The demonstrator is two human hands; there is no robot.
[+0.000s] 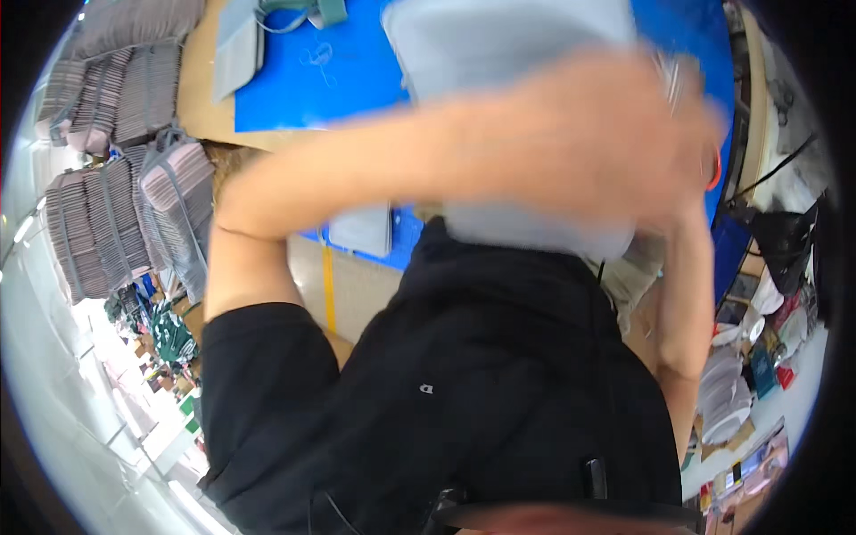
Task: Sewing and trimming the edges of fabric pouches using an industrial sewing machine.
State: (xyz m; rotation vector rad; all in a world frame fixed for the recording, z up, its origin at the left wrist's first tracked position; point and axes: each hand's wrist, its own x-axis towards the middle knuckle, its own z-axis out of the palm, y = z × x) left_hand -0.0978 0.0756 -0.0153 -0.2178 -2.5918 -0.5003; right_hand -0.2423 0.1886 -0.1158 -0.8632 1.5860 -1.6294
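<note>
A light grey, flat, rounded-corner fabric piece [499, 53] lies across the blue tabletop [330, 80] and reaches to my body. My left arm stretches over it to the right, with my left hand [597, 134] smeared by motion above its right part. My right hand [691, 152] is at the piece's right side, meeting or overlapping the left one; its fingers are hidden and blurred. Whether either hand holds something does not show. Beside the right hand is a small red curved thing [716, 169], its kind unclear.
Grey pieces with a teal strap [330, 11] lie at the far left of the table. Another grey piece [361, 230] is at its near edge. Tall strapped bundles of grey-pink pieces [107, 214] stand at left. Black bags [785, 241] and white rolls [724, 397] are at right.
</note>
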